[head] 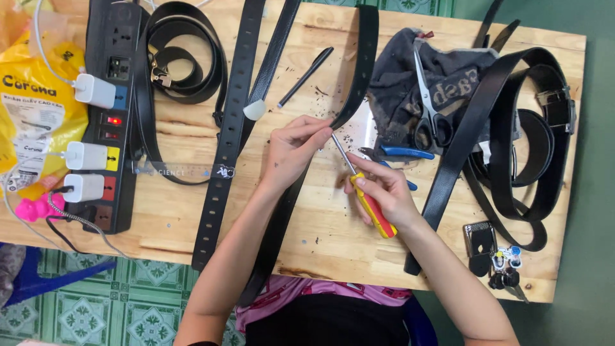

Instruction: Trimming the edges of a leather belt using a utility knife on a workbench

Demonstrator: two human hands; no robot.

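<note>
My left hand (291, 150) pinches a long black leather belt (360, 70) that runs from the table's far edge down past my lap. My right hand (384, 192) grips a screwdriver with a red and yellow handle (373, 210). Its metal shaft (341, 151) points up to the belt right at my left fingertips. Small dark crumbs of leather lie scattered around that spot on the wooden table (333, 237).
Several more black belts (512, 128) lie left and right. Scissors (428, 109) rest on a dark cloth (410, 83), blue-handled pliers (394, 154) beside them. A black pen (306, 75), a clear ruler (179, 170), a power strip with chargers (109, 109), a yellow bag (35, 102) and keys (503, 266) are there too.
</note>
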